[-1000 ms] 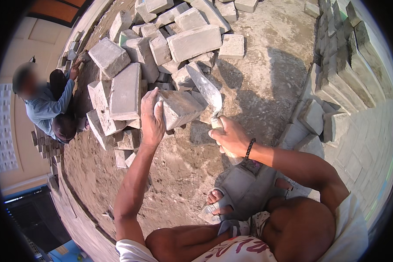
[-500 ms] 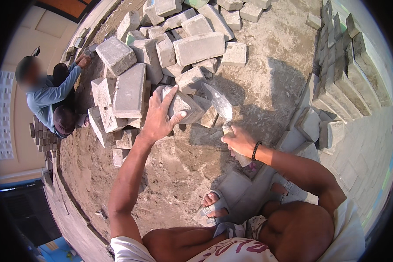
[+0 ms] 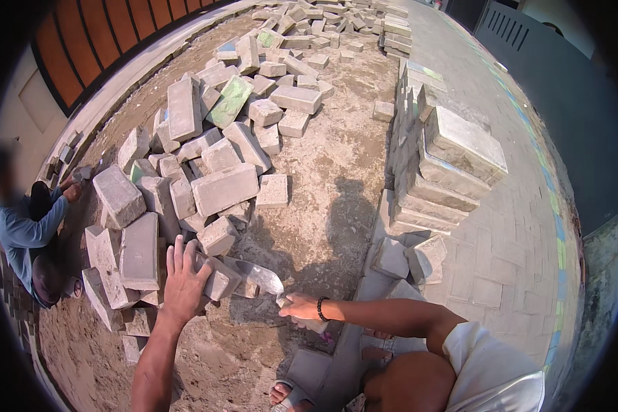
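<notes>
Just left of centre in the lower half of the frame, a grey brick [image 3: 221,280] sits at the near edge of the pile, with the left hand [image 3: 183,281] at its left end. That hand's fingers are spread well apart, the thumb side against the brick; whether they grip it or only rest on it, I cannot tell. To the right of the brick, the right hand [image 3: 297,307] has its fingers closed around the handle of a trowel [image 3: 262,278], whose pale metal blade points toward the upper left, close to the brick; I cannot tell if they touch. A dark beaded bracelet [image 3: 323,309] circles the right wrist.

Above and left of the left hand, the loose pile [image 3: 224,189] of bricks climbs toward the top of the frame, lying at all angles; one brick [image 3: 231,101] has a green face. Bare, sandy ground [image 3: 329,158] runs up the middle, darkened by a shadow. At the right, a neat stack [image 3: 460,144] of bricks lines the edge of a paved path [image 3: 505,268]. At the far left, a co-worker in a blue top [image 3: 31,230] crouches. An orange gate [image 3: 82,41] fills the upper left corner, and a sandalled foot [image 3: 292,395] shows at the lower edge.
</notes>
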The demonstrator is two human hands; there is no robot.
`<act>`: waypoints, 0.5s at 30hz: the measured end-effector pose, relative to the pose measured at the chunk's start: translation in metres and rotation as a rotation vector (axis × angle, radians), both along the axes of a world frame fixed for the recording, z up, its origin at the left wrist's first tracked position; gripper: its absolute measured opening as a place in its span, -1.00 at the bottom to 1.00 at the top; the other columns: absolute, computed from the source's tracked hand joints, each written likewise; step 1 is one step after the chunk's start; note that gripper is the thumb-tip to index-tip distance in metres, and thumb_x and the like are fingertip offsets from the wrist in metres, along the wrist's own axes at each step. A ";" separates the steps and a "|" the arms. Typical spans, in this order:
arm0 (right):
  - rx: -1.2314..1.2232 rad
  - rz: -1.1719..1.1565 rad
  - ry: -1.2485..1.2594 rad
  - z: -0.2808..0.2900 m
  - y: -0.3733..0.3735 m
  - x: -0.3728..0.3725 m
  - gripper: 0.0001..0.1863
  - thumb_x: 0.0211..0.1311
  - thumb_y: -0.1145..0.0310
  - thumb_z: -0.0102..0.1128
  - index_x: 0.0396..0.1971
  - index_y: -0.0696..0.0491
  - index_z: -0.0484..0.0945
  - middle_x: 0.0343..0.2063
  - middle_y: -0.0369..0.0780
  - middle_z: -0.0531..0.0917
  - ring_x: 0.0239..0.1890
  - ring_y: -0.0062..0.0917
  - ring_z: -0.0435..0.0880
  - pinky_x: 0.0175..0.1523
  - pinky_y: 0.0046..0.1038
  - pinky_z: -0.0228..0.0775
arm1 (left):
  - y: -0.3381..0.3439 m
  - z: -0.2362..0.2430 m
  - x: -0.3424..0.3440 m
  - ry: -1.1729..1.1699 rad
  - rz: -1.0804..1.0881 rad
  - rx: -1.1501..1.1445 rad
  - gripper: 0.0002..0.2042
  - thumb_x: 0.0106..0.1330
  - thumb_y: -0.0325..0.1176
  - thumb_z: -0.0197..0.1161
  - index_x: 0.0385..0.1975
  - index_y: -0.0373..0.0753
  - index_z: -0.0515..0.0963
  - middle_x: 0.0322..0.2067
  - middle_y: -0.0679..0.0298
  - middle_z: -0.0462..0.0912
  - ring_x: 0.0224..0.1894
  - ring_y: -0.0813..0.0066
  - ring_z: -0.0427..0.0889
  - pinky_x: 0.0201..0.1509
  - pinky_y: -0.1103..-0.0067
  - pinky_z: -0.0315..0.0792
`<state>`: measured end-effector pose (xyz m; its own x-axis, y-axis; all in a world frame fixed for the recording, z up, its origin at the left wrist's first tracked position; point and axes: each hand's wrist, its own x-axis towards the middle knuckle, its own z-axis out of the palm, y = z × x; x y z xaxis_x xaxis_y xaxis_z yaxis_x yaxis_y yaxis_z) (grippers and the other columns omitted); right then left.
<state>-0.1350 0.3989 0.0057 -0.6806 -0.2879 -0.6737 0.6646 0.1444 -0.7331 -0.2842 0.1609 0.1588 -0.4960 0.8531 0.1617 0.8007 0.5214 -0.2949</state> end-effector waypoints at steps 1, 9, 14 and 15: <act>-0.034 -0.034 -0.012 0.003 -0.003 0.004 -0.44 0.27 0.25 0.17 0.10 0.36 0.28 -0.57 -0.21 0.51 -0.61 -0.45 0.56 -0.52 -0.33 0.46 | 0.002 -0.001 -0.004 -0.073 -0.029 -0.045 -0.35 -0.11 -0.32 0.48 0.11 -0.04 0.44 0.14 -0.02 0.33 0.24 -0.09 0.29 0.41 0.02 0.05; -0.021 -0.141 -0.045 0.029 0.000 0.004 -0.67 0.25 0.21 0.25 -0.20 0.09 0.35 -0.56 -0.26 0.49 -0.64 -0.51 0.53 -0.55 -0.35 0.45 | 0.013 0.003 -0.022 -0.276 0.078 -0.208 -0.24 -0.24 0.04 0.57 0.05 -0.04 0.47 -0.16 0.23 0.52 0.04 0.24 0.49 0.24 0.23 0.19; -0.035 -0.229 -0.050 0.057 -0.002 0.000 -0.71 0.27 0.26 0.24 -0.21 0.04 0.33 -0.58 -0.30 0.47 -0.69 -0.57 0.48 -0.63 -0.41 0.36 | -0.025 0.002 -0.030 -0.631 0.459 0.291 -0.18 -0.25 -0.04 0.59 0.06 -0.30 0.42 -0.10 -0.02 0.61 0.02 -0.03 0.58 0.08 0.21 0.41; -0.023 -0.222 -0.029 0.069 -0.005 -0.004 -0.72 0.28 0.27 0.23 -0.21 0.04 0.33 -0.58 -0.31 0.46 -0.69 -0.58 0.48 -0.64 -0.42 0.35 | -0.030 0.002 -0.027 -0.703 0.505 0.368 -0.18 -0.24 -0.04 0.59 0.04 -0.33 0.41 -0.11 -0.05 0.61 0.00 -0.06 0.59 0.07 0.23 0.44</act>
<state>-0.1392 0.3939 0.0744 -0.7093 -0.1486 -0.6891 0.6992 -0.0243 -0.7145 -0.3117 0.1311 0.1606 -0.8796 0.4653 -0.0989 0.3863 0.8200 0.4223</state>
